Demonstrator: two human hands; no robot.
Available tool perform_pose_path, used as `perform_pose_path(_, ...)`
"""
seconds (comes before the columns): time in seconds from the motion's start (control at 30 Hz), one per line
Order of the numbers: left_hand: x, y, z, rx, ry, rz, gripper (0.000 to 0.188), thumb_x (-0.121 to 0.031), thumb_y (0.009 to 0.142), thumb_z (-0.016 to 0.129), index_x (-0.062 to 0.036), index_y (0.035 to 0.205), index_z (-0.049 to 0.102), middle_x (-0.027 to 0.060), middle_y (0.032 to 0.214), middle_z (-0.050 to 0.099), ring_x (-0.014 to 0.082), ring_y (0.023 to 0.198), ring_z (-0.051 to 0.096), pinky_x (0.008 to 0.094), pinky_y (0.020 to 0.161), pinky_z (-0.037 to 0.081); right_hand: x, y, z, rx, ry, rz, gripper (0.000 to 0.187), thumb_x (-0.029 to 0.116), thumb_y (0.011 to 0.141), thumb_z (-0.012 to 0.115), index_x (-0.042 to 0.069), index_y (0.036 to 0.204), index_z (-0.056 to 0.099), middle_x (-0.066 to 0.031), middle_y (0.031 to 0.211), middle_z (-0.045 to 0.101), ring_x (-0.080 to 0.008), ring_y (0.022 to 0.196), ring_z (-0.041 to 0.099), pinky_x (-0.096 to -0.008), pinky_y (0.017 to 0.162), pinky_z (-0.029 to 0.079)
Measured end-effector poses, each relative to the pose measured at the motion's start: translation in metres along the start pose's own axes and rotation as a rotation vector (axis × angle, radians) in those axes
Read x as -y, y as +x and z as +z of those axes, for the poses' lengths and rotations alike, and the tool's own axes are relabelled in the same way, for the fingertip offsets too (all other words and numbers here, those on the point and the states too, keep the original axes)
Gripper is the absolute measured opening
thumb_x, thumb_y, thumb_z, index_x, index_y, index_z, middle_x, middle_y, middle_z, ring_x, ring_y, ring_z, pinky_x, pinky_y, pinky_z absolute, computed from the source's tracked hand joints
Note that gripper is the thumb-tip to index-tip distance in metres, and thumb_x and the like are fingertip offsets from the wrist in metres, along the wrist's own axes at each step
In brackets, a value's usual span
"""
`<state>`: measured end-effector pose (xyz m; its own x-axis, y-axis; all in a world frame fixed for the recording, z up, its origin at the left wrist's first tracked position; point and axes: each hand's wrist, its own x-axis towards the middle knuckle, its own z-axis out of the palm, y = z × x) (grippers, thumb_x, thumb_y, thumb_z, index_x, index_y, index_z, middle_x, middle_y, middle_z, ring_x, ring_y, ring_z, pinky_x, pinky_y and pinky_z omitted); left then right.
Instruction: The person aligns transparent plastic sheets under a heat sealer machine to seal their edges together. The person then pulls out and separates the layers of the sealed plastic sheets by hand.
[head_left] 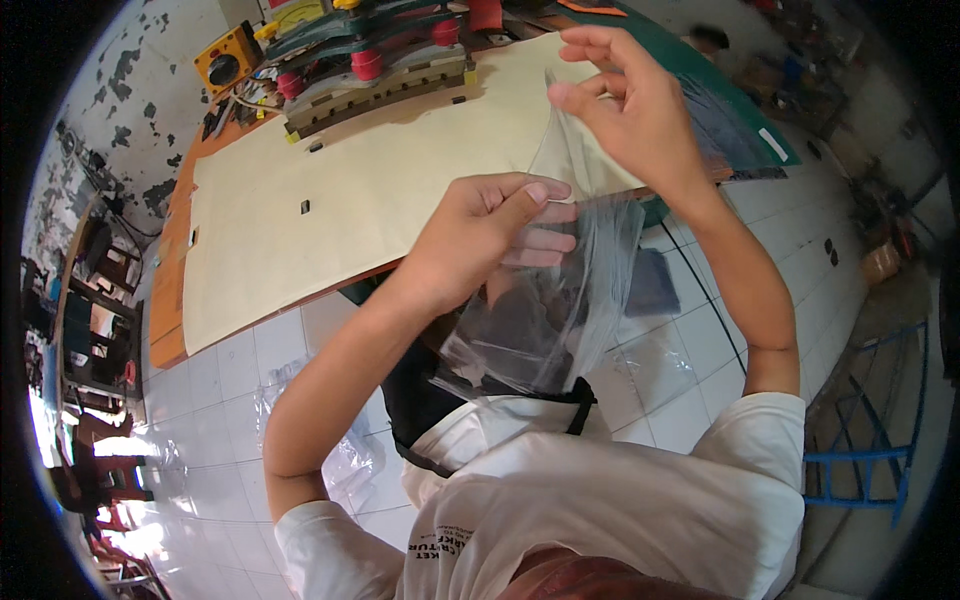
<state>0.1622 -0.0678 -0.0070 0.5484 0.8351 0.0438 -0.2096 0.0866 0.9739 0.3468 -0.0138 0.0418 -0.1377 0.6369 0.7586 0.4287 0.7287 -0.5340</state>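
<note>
A bundle of thin, clear plastic sheets [590, 265] hangs in front of my body, over the table's near edge. My left hand [505, 225] is closed on it, thumb on top, with the other fingers showing through the film. From that grip a narrow, pointed part of the plastic rises toward my right hand [625, 95]. The right hand is raised above the table, its fingers curved and spread apart. Its thumb tip is beside the top of the plastic; whether they touch is hard to tell.
A cream sheet [340, 210] covers much of the wooden table [168, 310]. On its far side stands a green press-like machine with red cylinders [366, 66], beside a yellow box with a black dial [228, 62]. A green mat [745, 125] lies to the right. Loose clear plastic [350, 465] lies on the tiled floor.
</note>
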Motion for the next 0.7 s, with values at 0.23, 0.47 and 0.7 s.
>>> perform_pose_path(0.23, 0.025, 0.003, 0.009, -0.142, -0.126, 0.092, 0.037, -0.021, 0.097, 0.053, 0.0058, 0.123, 0.054, 0.0180, 0.108, 0.064, 0.0249, 0.094, 0.067, 0.0343, 0.082, 0.057, 0.009, -0.034, -0.009, 0.395, -0.290, 0.106, 0.026, 0.020, 0.082, 0.071, 0.002, 0.093, 0.057, -0.0123, 0.077, 0.065, -0.0193, 0.060, 0.063, -0.0308, 0.053, 0.048)
perform_pose_path(0.47, 0.031, 0.014, 0.017, -0.198, -0.355, 0.060, 0.025, -0.013, 0.092, 0.062, 0.0063, 0.107, 0.055, 0.0146, 0.100, 0.064, 0.0226, 0.088, 0.067, 0.0334, 0.082, 0.057, 0.022, -0.049, -0.024, 0.457, -0.096, 0.250, 0.025, 0.019, 0.085, 0.068, -0.002, 0.093, 0.056, -0.0139, 0.081, 0.066, -0.0195, 0.059, 0.064, -0.0321, 0.053, 0.050)
perform_pose_path(0.7, 0.031, 0.023, 0.016, -0.046, -0.487, -0.049, 0.025, -0.021, 0.089, 0.067, -0.0005, 0.099, 0.056, 0.0109, 0.095, 0.063, 0.0184, 0.089, 0.066, 0.0293, 0.082, 0.055, 0.017, -0.063, -0.031, 0.526, 0.260, 0.221, 0.035, 0.013, 0.082, 0.073, -0.004, 0.106, 0.053, -0.0113, 0.095, 0.065, -0.0153, 0.086, 0.065, -0.0295, 0.073, 0.055)
